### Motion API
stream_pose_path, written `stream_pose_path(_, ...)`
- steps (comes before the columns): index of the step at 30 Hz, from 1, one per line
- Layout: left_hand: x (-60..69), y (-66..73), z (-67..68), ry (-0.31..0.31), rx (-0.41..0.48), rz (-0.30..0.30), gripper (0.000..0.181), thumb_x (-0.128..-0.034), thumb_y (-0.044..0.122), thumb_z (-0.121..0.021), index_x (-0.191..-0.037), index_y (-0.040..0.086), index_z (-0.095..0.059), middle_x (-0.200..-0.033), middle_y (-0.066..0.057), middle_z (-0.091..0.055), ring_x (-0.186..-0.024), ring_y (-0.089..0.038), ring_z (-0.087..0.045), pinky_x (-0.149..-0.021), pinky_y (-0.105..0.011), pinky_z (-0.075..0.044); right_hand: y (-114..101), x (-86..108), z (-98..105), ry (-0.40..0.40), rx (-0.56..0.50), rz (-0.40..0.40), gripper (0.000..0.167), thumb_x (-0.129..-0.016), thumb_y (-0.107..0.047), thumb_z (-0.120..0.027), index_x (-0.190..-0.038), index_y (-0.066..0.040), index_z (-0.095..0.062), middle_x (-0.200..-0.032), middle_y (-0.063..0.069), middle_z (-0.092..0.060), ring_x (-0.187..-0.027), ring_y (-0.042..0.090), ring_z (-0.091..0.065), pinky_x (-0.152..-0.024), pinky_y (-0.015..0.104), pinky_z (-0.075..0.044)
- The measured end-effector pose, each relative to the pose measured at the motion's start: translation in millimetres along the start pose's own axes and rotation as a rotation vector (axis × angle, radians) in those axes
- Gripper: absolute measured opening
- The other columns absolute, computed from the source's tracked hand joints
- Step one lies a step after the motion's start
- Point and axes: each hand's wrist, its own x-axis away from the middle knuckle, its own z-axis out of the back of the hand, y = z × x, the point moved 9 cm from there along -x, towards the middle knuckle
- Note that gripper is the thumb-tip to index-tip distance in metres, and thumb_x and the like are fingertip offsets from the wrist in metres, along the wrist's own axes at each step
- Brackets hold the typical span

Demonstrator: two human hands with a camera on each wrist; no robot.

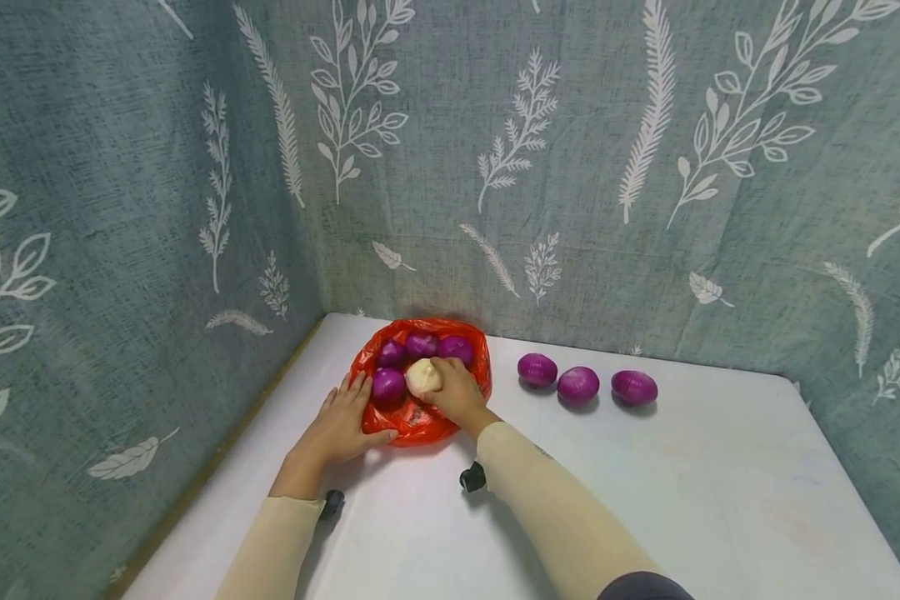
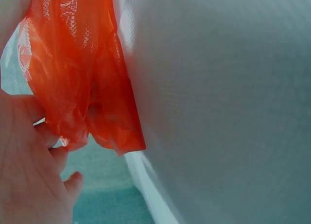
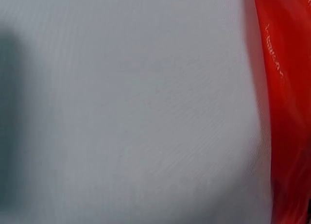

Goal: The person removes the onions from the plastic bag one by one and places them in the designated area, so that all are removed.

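An open red plastic bag (image 1: 420,435) sits at the back left of the white table with several purple onions (image 1: 388,386) inside. My right hand (image 1: 459,393) reaches into it from the right and grips a cream-coloured onion (image 1: 423,377) among the purple ones. Along the bag's left side, my left hand (image 1: 345,421) rests with fingers extended and thumb spread toward the front. The left wrist view has the left palm and fingers (image 2: 29,161) against the bag's wall (image 2: 63,68). Only the bag's side (image 3: 291,97) appears in the right wrist view; the right hand is out of that frame.
Three purple onions, the nearest to the bag (image 1: 537,370), another beside it (image 1: 578,385) and one farther right (image 1: 634,388), lie on the white table (image 1: 690,483). Leaf-patterned grey-green cloth (image 1: 450,167) hangs behind and to the left.
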Motion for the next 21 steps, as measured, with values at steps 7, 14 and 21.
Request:
stream_pose_path(7, 0.5, 8.1, 2.3, -0.003, -0.002, -0.022, 0.111, -0.0812, 0.075, -0.054, -0.153, -0.002, -0.019, -0.157, -0.024, -0.016, -0.145, -0.042, -0.005, -0.114, -0.058, -0.009, 7.3, 4.0, 4.5, -0.003, -0.024, 0.023, 0.065, -0.084, -0.033, -0.078, -0.141, -0.017, -0.052, -0.133, 0.006, -0.051, -0.120, 0.025, -0.051, -0.105, 0.044, -0.039)
stream_pose_path(14, 1.3, 8.8, 2.9, -0.015, -0.002, -0.014, 0.110, -0.0804, 0.074, -0.056, -0.152, -0.003, -0.023, -0.155, -0.027, -0.020, -0.143, -0.047, -0.012, -0.112, -0.061, -0.013, 1.3, 10.6, 22.1, -0.013, -0.041, 0.100, 0.067, -0.083, -0.037, -0.078, -0.141, -0.017, -0.053, -0.132, 0.004, -0.052, -0.122, 0.023, -0.050, -0.104, 0.044, -0.039)
stream_pose_path(21, 1.0, 3.7, -4.0, -0.054, -0.001, 0.010, 0.113, -0.0787, 0.077, -0.054, -0.152, -0.003, -0.023, -0.156, -0.026, -0.019, -0.143, -0.045, -0.012, -0.113, -0.060, -0.013, -2.9, 18.8, 44.7, -0.005, -0.040, 0.159, 0.069, -0.080, -0.042, -0.079, -0.139, -0.016, -0.054, -0.130, 0.002, -0.055, -0.120, 0.022, -0.052, -0.103, 0.043, -0.041)
